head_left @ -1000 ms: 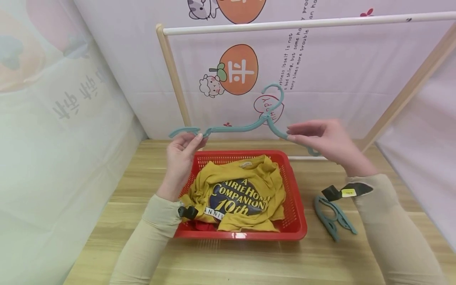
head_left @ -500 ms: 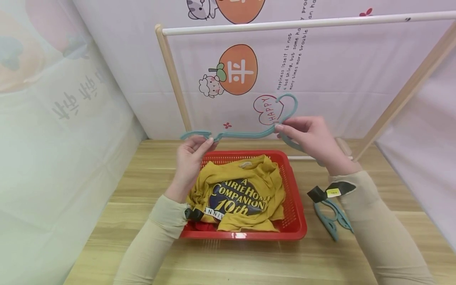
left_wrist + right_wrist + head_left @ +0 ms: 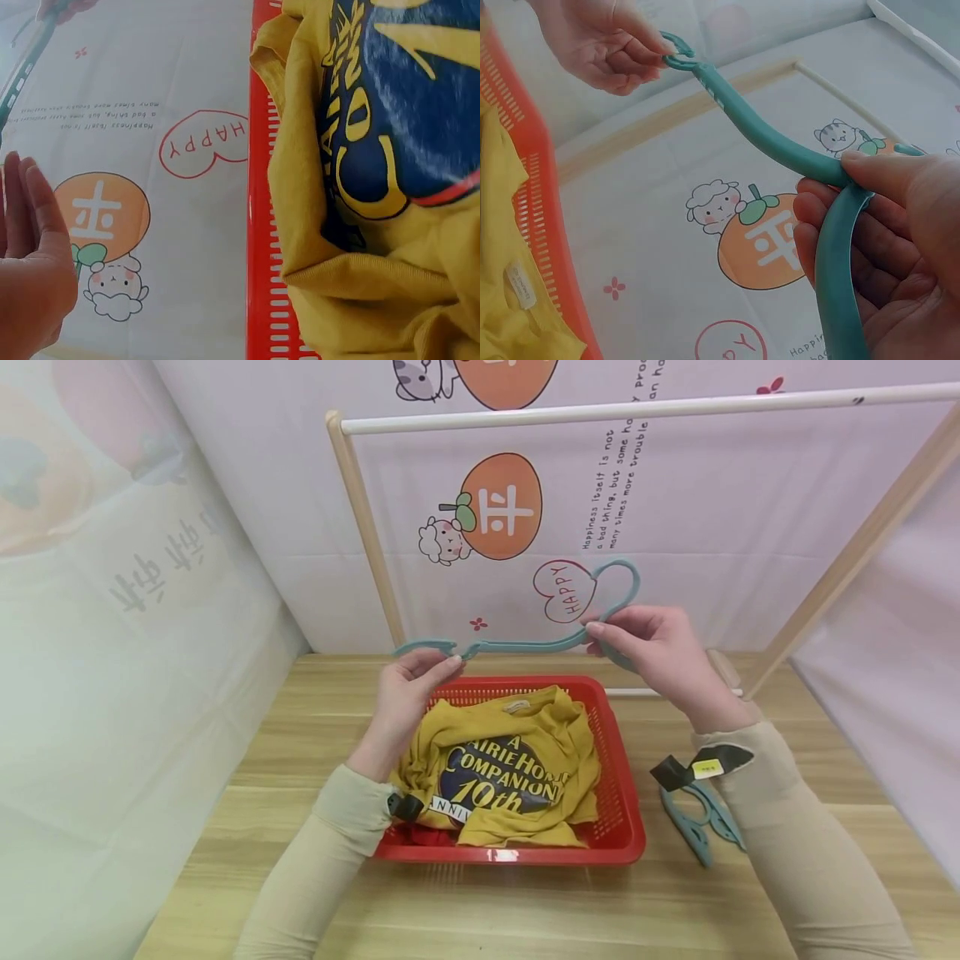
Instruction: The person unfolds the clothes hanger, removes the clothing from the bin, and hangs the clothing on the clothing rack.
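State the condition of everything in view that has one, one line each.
Held hanger: unfolded, raised off the table
Left hand: pinching the held hanger near one end
Right hand: gripping it near its hook
Folded hanger: lying on the table
Basket: upright, loaded
Yellow shirt: crumpled, inside the basket
Rack: standing

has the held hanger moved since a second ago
Yes: in the head view, the held hanger shifted right, its hook now mostly past the printed heart.

Sheet-walled booth (image 3: 127, 677), printed backdrop (image 3: 697, 518), clothes rack (image 3: 645, 410)
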Demonstrator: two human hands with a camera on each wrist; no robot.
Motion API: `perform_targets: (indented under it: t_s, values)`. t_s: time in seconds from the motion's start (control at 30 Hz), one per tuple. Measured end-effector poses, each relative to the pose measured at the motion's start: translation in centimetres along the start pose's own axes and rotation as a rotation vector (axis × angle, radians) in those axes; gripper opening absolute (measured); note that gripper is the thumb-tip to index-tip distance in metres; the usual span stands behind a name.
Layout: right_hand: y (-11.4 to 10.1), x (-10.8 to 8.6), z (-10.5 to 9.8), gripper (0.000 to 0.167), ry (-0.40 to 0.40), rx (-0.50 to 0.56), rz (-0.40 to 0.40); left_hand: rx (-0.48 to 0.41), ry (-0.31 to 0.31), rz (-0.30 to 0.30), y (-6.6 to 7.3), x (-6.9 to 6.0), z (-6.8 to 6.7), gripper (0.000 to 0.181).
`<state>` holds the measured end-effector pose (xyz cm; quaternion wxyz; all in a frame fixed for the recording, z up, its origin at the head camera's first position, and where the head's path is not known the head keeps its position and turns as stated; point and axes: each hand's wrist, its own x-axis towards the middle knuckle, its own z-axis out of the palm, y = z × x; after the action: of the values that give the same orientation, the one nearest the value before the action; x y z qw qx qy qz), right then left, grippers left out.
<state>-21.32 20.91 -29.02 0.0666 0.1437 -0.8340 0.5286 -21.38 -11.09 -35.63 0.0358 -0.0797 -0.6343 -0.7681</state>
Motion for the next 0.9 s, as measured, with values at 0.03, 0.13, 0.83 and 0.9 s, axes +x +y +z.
perform_targets:
  t_s: [0.03, 0.13, 0.83, 0.9]
  values:
    - [0.1, 0.0, -0.1, 0.035, 0.001, -0.001, 0.000, 0.031, -0.009, -0.011, 0.0, 0.1, -0.2, 0.012]
    - [0.3, -0.2, -0.6, 0.036, 0.005, -0.008, 0.006, 0.123, -0.038, -0.036, -0.3, 0.3, -1.1, 0.023]
    - [0.6, -0.6, -1.4, 0.036, -0.011, -0.006, 0.001, 0.558, -0.063, -0.391, -3.7, 1.5, -4.5, 0.055]
    - [0.6, -0.6, -1.4, 0.036, -0.012, -0.001, 0.004, 0.581, -0.079, -0.389, -3.9, 1.6, -4.7, 0.055]
